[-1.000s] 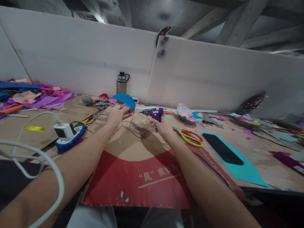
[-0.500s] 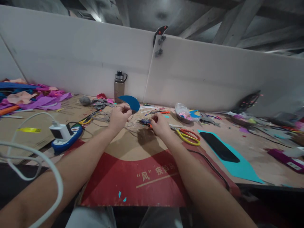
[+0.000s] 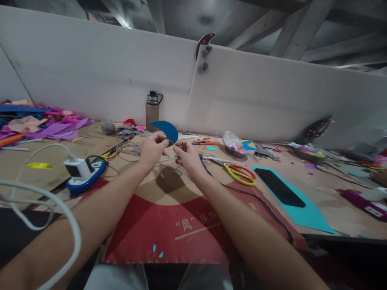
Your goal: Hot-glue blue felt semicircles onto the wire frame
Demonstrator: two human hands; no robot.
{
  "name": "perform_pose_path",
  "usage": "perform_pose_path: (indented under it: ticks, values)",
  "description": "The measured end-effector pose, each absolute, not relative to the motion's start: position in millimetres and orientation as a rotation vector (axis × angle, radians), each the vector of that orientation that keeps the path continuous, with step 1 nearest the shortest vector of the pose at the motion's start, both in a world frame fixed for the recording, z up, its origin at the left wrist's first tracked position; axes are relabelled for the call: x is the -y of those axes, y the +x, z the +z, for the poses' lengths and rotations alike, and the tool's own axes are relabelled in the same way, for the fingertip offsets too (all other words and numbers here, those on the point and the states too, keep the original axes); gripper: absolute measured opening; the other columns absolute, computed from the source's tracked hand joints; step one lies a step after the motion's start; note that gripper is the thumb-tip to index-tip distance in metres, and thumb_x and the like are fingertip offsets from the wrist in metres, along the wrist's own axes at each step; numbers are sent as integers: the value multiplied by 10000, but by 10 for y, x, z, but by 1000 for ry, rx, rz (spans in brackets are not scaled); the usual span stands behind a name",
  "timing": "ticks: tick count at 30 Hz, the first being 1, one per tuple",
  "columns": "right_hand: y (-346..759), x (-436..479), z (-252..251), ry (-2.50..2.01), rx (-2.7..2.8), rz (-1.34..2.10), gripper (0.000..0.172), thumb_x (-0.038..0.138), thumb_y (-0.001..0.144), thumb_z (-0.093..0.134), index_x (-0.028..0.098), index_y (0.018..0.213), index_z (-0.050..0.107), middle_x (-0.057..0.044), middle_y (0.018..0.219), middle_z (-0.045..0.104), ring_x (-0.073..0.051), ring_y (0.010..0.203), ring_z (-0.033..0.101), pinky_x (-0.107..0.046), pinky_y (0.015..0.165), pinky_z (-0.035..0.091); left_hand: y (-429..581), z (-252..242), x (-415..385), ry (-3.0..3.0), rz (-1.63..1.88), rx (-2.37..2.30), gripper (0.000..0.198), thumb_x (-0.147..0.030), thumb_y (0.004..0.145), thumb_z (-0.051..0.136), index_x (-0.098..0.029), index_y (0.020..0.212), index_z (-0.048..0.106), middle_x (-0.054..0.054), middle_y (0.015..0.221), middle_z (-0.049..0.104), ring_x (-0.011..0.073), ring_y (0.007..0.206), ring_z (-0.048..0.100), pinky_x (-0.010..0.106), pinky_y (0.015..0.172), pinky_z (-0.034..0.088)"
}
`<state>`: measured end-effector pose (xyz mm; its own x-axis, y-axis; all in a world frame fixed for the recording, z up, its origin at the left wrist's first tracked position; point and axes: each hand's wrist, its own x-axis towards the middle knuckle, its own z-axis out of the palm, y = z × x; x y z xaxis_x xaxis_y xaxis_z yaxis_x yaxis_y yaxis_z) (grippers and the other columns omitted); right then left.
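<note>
My left hand (image 3: 152, 150) is closed in a pinch on a dark blue crescent-shaped piece (image 3: 168, 129), which stands up above the fingers. Just right of it, my right hand (image 3: 188, 156) pinches a thin strand (image 3: 173, 143) at the crescent's lower edge. Whether the strand is thread or wire I cannot tell. Both hands hover over the cardboard (image 3: 148, 192). Partly hidden behind my right wrist lies a blue-handled tool (image 3: 203, 162). Scissors (image 3: 240, 174) with red and yellow handles rest to the right.
A bottle (image 3: 152, 110) stands at the white partition (image 3: 99, 72). A blue power strip (image 3: 86, 181) with a white charger and cable sits left. A black phone (image 3: 279, 187) lies on turquoise sheet (image 3: 314, 219) at right. Tangled string (image 3: 128, 148) and coloured scraps (image 3: 45, 123) lie farther left.
My right hand has moved left, away from the small dark blue item on the cardboard, up to the crescent's lower edge. My left hand still holds the crescent in about the same place.
</note>
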<state>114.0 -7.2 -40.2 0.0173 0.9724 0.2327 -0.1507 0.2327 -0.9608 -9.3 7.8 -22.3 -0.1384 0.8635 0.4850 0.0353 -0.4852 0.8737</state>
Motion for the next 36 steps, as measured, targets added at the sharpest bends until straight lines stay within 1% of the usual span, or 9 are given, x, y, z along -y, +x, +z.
perform_pose_path:
  ticks: [2,6,11,18,22,26,32,36]
  values:
    - [1203,29,-437,-986,1284,954,215,364,702,576,201,825,509,56,682,485,-64,531,407,-197,469,333,-58,-250,-95,1319,1628,-914,99,-165,639,651,-149,672,559,-9,696,560,107,637,563,276,650,530]
    - [1303,-8,-457,-1021,1338,752,198,375,722,563,181,764,552,39,656,500,-84,583,417,-214,535,344,16,-262,-66,1122,1513,-800,161,-104,616,665,-133,647,509,-17,671,554,96,642,595,317,742,551]
    - [1347,33,-419,-1017,1302,696,177,357,723,558,184,759,556,46,634,493,-88,569,413,-222,549,344,42,-247,-24,1079,1451,-749,178,-91,610,669,-140,648,502,-29,631,553,102,633,614,352,778,554]
    - [1372,1,-440,-1001,1241,755,159,332,682,582,191,743,544,57,605,469,-80,526,380,-214,504,319,68,-221,0,1037,1447,-741,153,-81,621,655,-142,630,515,-30,620,552,86,599,597,327,755,560]
    - [1381,7,-433,-971,1193,815,152,319,667,595,188,724,545,54,604,483,-71,509,375,-209,486,306,71,-216,13,1002,1419,-725,143,-65,628,639,-138,621,516,-26,616,549,81,585,585,325,744,566]
    - [1380,37,-408,-932,1137,921,152,302,643,611,185,713,542,53,608,499,-60,479,358,-204,447,274,57,-238,-10,989,1397,-721,142,-68,631,640,-145,654,523,-7,663,590,101,621,610,317,731,566]
    - [1400,95,-346,-894,1058,1072,177,273,605,641,185,690,513,85,529,422,-37,405,266,-199,381,177,44,-263,-37,967,1369,-697,155,-68,617,661,-143,666,535,-1,677,618,112,639,626,299,719,568]
    - [1427,139,-293,-866,1012,1247,209,247,595,658,186,732,512,110,471,345,-26,386,188,-192,372,118,45,-256,-22,985,1367,-667,141,-66,617,672,-126,669,556,3,680,618,100,626,618,284,700,570]
